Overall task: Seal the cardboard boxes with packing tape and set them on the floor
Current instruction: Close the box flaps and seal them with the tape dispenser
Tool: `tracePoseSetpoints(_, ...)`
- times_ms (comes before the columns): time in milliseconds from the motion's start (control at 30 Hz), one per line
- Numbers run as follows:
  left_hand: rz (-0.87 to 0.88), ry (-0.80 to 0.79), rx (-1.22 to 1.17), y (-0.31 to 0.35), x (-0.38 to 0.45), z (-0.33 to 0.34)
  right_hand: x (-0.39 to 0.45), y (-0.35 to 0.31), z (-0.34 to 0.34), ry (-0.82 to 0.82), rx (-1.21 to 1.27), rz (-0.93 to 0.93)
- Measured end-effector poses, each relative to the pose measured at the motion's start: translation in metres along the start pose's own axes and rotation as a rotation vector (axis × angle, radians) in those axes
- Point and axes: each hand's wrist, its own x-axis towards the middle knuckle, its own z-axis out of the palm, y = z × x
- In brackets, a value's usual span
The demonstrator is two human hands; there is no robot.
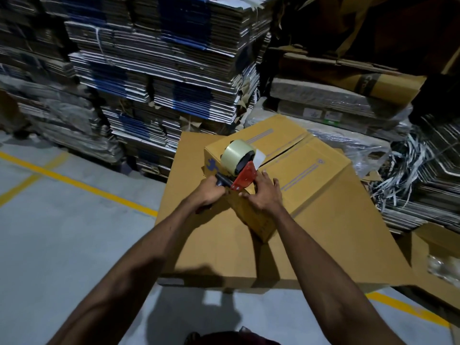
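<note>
A cardboard box (296,170) is sitting right of the frame's centre on a stack of large flat cardboard sheets (219,245), its two top flaps folded down and meeting along a dark seam that is running from the near left toward the far right of its top. The left hand (209,192) is curling around the black handle of a red tape dispenser (242,170), which is carrying a pale roll of packing tape (235,154) and is resting at the box's near-left top edge, right where the seam is ending. A short free tab of tape is sticking up just right of the roll. The right hand (263,195) is lying on the box's near corner beside the dispenser, fingers spread fairly straight, pressing over the top edge and down the side, with the thumb touching the box just below the dispenser's red plate. Tall bundles of flattened cartons (159,70) are filling the upper left and centre of the frame, and more plastic-wrapped bundles (336,113) are lying at upper right. The grey floor (62,232) with yellow lines (74,181) is taking up the lower left
</note>
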Motion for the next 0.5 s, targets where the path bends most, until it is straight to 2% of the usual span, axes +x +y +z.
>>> tracePoseSetpoints(233, -0.007, 0.022, 0.023, -0.005, -0.007, -0.009, 0.005, 0.008, 0.006, -0.045, -0.096, 0.003)
tracePoseSetpoints(500, -0.058, -0.009, -0.074, -0.061, -0.037, -0.025, 0.003, 0.005, 0.002, -0.08, -0.107, 0.002)
